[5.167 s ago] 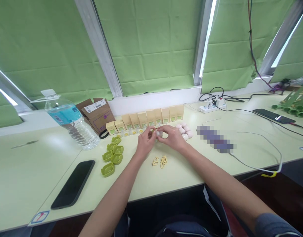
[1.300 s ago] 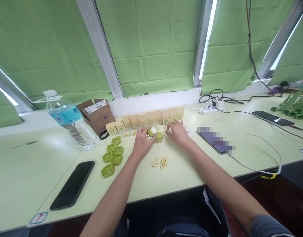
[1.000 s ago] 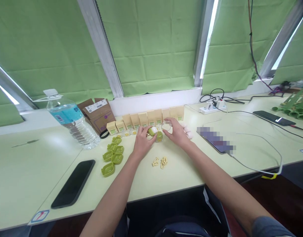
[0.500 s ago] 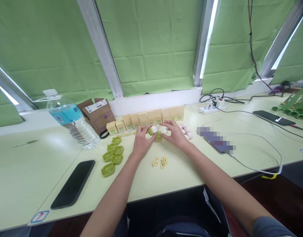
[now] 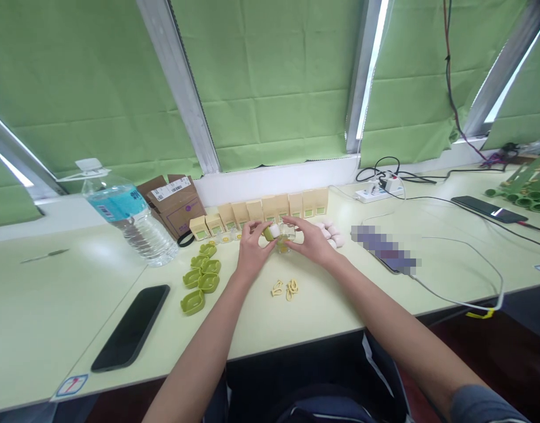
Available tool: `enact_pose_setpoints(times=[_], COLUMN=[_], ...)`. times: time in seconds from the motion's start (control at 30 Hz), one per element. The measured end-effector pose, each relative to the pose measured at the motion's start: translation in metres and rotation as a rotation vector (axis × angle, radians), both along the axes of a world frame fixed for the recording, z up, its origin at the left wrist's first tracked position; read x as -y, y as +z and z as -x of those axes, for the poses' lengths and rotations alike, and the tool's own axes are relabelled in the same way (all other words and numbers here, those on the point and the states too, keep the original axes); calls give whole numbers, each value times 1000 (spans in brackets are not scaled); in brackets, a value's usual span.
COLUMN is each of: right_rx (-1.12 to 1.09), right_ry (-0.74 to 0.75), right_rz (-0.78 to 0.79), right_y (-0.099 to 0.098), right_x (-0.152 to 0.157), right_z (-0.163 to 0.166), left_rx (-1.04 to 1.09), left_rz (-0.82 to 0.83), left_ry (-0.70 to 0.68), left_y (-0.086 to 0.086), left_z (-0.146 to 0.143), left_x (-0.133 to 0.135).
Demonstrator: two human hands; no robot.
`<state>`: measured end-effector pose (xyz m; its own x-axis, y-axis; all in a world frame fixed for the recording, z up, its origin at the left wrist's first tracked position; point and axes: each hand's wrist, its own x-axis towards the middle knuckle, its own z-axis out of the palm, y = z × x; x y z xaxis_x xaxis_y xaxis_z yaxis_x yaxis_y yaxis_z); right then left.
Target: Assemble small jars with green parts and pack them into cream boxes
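1. Our hands meet toward the far middle of the desk [image 5: 305,320], just in front of a row of small tan boxes [image 5: 261,212] that lines the far side. That row closes off the way forward.
2. On the near side of the hands lie only a few yellow loops [image 5: 286,288]. Past them the desk runs bare to its near edge.
3. To the left, a cluster of green trays [image 5: 201,281] sits near the left wrist. Further left and nearer us lies a black phone [image 5: 131,327]. A water bottle [image 5: 124,220] and a cardboard box [image 5: 175,202] stand at the far left.
4. To the right, pale round pieces [image 5: 332,234] lie just beside the right hand. Beyond them are a phone on a cable [image 5: 472,276] and a power strip [image 5: 378,189], with another phone [image 5: 487,207] at the far right.
5. The left hand [image 5: 252,249] is raised off the desk with its forearm coming in from the near left. Its fingertips are pinched on a small green and white piece [image 5: 272,232], held just above the surface.
6. The right hand [image 5: 312,242] comes in from the near right. Its fingers are curved narrowly toward that piece and a small clear cup [image 5: 284,244] below it. We cannot tell whether they grip anything.
7. The desk is pale green and smooth. Green blinds [image 5: 270,76] cover slanted window frames behind it.
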<state>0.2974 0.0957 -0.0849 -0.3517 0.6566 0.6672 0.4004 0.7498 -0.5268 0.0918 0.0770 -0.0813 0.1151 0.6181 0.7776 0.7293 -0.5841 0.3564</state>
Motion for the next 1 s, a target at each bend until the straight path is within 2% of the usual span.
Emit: enact_pose_setpoints(times=[0.27, 0.83, 1.0], right_rx=[-98, -203, -195], right_ry=[18, 93, 79], right_rz=[-9, 101, 172], right_y=[6, 5, 6], right_x=[6, 6, 6], right_z=[2, 5, 2], left_rx=[-22, -19, 6], left_rz=[70, 44, 102], left_ry=[-141, -182, -228], left_y=[0, 1, 0], left_z=[0, -5, -4], left_x=[0, 3, 4])
